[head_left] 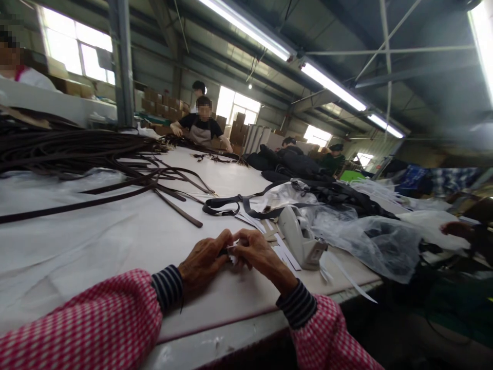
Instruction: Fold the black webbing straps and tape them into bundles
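My left hand [202,262] and my right hand [256,254] rest together on the white table [115,241] near its front edge. Both are closed in a pinch on a small white paper piece [232,255], with a dark bit showing between the fingers. Just right of my hands lie several white paper strips [285,252] and a white tagging tool [298,239]. A black strap with a buckle [225,205] lies a little beyond my hands.
A big heap of dark brown straps [77,149] covers the table's left. Clear plastic bags [370,236] and black goods [339,195] pile up at the right. A person in a black shirt [201,128] works at the far end; others sit further back.
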The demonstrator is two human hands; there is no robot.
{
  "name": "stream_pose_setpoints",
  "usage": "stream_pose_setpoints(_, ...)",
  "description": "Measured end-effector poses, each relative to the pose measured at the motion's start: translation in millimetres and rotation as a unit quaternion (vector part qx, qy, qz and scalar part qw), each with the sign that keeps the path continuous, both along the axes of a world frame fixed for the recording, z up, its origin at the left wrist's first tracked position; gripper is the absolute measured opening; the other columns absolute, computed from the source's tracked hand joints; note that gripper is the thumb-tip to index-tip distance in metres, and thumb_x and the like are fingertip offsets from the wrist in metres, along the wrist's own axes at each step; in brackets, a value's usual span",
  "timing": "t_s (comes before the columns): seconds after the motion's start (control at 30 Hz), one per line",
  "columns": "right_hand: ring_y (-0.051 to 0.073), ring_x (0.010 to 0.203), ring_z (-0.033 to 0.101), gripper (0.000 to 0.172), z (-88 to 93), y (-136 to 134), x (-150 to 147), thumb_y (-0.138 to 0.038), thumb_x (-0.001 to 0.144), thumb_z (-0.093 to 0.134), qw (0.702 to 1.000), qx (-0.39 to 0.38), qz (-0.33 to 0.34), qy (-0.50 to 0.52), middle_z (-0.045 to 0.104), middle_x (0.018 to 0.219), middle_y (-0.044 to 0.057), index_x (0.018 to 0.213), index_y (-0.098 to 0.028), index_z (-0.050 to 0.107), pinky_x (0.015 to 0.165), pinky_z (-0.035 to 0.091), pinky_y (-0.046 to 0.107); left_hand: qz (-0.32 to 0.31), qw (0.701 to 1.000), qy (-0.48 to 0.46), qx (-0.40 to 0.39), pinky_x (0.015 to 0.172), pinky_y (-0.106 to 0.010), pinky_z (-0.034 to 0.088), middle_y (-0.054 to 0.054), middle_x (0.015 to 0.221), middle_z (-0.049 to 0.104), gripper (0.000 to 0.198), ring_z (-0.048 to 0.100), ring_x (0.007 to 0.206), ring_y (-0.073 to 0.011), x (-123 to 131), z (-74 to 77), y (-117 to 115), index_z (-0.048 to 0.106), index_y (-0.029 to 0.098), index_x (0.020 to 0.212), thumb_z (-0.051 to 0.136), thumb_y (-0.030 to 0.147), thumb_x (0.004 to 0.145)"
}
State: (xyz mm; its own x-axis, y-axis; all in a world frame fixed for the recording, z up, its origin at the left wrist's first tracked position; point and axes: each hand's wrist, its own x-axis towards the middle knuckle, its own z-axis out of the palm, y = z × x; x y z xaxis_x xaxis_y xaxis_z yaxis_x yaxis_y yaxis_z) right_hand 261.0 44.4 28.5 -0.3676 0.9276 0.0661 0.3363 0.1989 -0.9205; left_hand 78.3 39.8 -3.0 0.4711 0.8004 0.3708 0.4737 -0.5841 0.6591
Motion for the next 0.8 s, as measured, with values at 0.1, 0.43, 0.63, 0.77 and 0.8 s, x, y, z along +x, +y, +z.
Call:
stream_pose_setpoints(0.1, 0.014, 0.047, 0.057, 0.010, 7.6, -1, 2, -0.020, 0.077, 0.063, 0.999, 0.028, 0.005, -0.046, 0.064, 0.058, 0.000, 0.085, -0.018, 0.069, 0.044, 0.036, 0.022, -0.003, 1.000, 0.002, 0.002, 0.074, -0.032, 0.042, 0.000, 0.086, 0.065, 0.014, 0.064, 0.080, -0.0222, 0, -3.0, 1, 0.042, 0.025, 0.100, 0.048, 0.021, 0.087)
stream_pose_setpoints(0.43, 0.015, 0.064, 0.056, 0.009, 5.9, 7, -1, -0.015, 0.072, 0.063, 0.993, 0.098, 0.013, -0.067, 0.065, 0.066, 0.000, 0.075, -0.019, 0.070, 0.058, 0.039, 0.024, 0.004, 1.000, 0.002, 0.004, 0.072, -0.034, 0.043, -0.003, 0.088, 0.063, 0.017, 0.063, 0.080, -0.0246, 1, -4.9, 2, 0.037, 0.024, 0.101, 0.048, 0.026, 0.088)
stream_pose_setpoints(0.63, 0.014, 0.064, 0.054, 0.016, -0.1, 7, -1, -0.011, 0.068, 0.060, 0.995, 0.093, 0.005, -0.028, 0.063, 0.069, -0.001, 0.079, -0.019, 0.069, 0.057, 0.040, 0.023, 0.011, 1.000, -0.023, -0.010, 0.072, -0.033, 0.043, -0.002, 0.088, 0.066, 0.020, 0.065, 0.082, -0.0251, 2, 0.4, -2, 0.040, 0.025, 0.102, 0.052, 0.026, 0.086)
stream_pose_setpoints(0.77, 0.013, 0.063, 0.054, 0.015, -7.1, 7, -8, -0.012, 0.065, 0.061, 0.995, 0.084, -0.037, 0.031, 0.063, 0.070, -0.001, 0.077, -0.017, 0.068, 0.055, 0.040, 0.023, 0.020, 0.999, -0.030, -0.014, 0.072, -0.032, 0.044, -0.001, 0.086, 0.066, 0.022, 0.065, 0.079, -0.0245, 3, 1.4, -2, 0.041, 0.025, 0.101, 0.054, 0.025, 0.084)
stream_pose_setpoints(0.8, 0.013, 0.063, 0.054, 0.014, -10.1, 7, -10, -0.013, 0.065, 0.061, 0.994, 0.078, -0.049, 0.052, 0.063, 0.070, 0.000, 0.077, -0.017, 0.068, 0.055, 0.041, 0.023, 0.021, 0.999, -0.030, -0.016, 0.072, -0.033, 0.044, 0.000, 0.085, 0.066, 0.022, 0.064, 0.079, -0.0241, 3, 1.3, -2, 0.040, 0.025, 0.101, 0.053, 0.024, 0.084)
